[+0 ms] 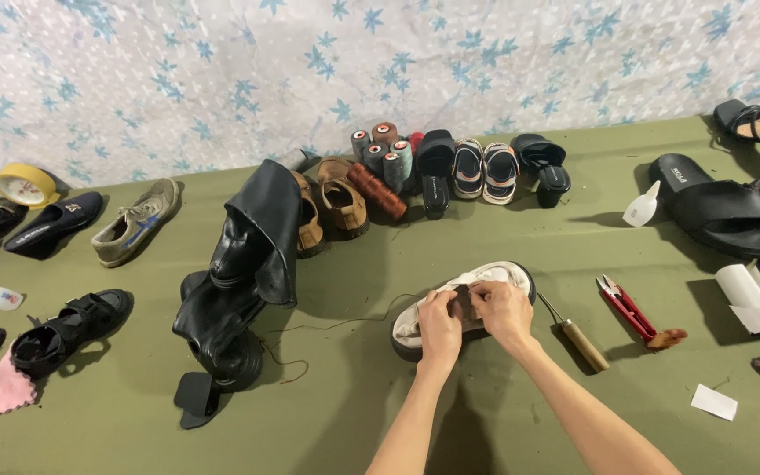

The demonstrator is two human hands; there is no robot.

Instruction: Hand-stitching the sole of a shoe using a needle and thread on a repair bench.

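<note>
We pin the shoe (450, 308) on the table (345, 413): left hand (440, 330) & right hand (501, 310), each grip pinching its upper, thread (345, 321) trailing left.

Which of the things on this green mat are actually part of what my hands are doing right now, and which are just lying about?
In use:
white shoe, held by left hand and right hand
brown thread running to the shoe
wooden-handled awl, beside the right hand

Lying about:
black boots
red snips
thread spools
tan loafers
black slide sandal
yellow tape roll
</note>
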